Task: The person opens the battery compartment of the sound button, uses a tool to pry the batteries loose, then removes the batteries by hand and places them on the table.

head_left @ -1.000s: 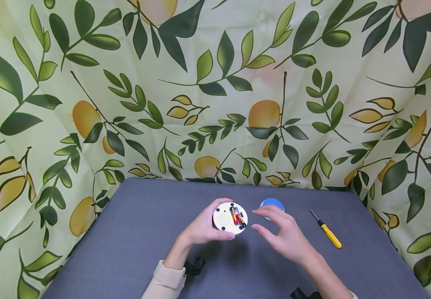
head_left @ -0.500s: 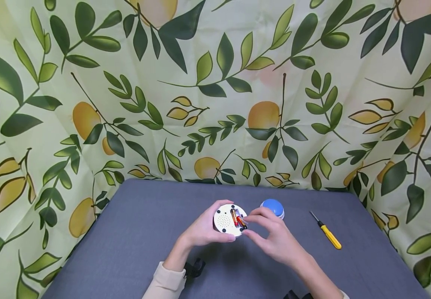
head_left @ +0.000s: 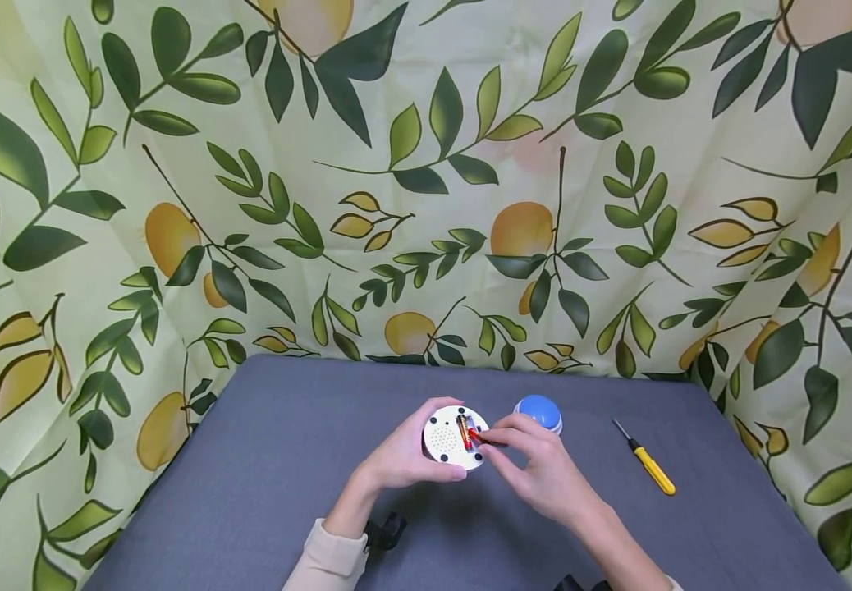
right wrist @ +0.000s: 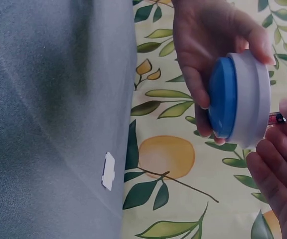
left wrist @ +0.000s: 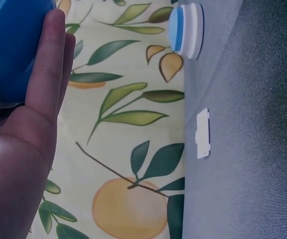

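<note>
My left hand [head_left: 405, 451] grips a round push button [head_left: 442, 441] by its rim, its white underside tilted up toward the head camera. In the left wrist view its blue dome [left wrist: 11, 52] faces the palm. The open compartment on the underside holds one red-and-black battery [head_left: 463, 431] lying lengthwise. My right hand [head_left: 544, 469] pinches a second battery [right wrist: 276, 118] between thumb and fingertips, one end still at the compartment and the other sticking out. The fingers hide part of it.
A second blue-and-white push button [head_left: 540, 410] stands on the grey table behind my right hand. Farther right lies a yellow-handled screwdriver [head_left: 651, 466]. A small white battery cover [left wrist: 203, 133] lies on the table. Leaf-patterned cloth [head_left: 426, 271] closes off the back and sides.
My right hand has come left from beside the push button to its compartment and taken hold of one battery, whose outer end now tips out. The left hand stays nearly still.
</note>
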Demonstrator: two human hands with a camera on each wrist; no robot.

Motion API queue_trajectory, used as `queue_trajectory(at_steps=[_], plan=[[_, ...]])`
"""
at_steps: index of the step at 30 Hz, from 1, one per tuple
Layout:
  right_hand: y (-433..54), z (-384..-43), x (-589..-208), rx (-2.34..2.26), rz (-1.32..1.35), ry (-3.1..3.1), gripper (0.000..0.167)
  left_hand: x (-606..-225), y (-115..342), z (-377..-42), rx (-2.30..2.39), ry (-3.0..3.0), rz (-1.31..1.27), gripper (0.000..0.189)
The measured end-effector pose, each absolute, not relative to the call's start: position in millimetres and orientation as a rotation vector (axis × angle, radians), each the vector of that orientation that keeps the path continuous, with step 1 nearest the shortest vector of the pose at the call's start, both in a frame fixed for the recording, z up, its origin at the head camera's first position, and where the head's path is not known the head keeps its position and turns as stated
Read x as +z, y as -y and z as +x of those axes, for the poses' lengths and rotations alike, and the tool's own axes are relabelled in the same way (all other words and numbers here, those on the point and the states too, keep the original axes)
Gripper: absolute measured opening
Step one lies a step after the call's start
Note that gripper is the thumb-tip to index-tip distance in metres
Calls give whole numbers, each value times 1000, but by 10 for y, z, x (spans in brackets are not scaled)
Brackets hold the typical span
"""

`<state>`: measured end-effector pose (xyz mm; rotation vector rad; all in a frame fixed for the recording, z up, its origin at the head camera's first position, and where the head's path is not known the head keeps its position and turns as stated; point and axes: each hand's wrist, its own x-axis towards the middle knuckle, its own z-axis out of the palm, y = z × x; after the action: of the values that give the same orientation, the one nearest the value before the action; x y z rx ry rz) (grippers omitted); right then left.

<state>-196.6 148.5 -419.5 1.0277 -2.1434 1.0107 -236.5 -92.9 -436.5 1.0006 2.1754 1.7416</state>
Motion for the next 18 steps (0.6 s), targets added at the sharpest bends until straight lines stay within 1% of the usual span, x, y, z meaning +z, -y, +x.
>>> queue_trajectory(at_steps=[8, 18], plan=[[-1468, -1964, -4160, 1052, 1022, 2109, 24, -4369, 958, -2379, 1746, -2185, 999, 86], [-1475, -1981, -4154, 1172, 929, 2112, 26, -4362, 1000, -2390, 1776, -2217, 989, 84]])
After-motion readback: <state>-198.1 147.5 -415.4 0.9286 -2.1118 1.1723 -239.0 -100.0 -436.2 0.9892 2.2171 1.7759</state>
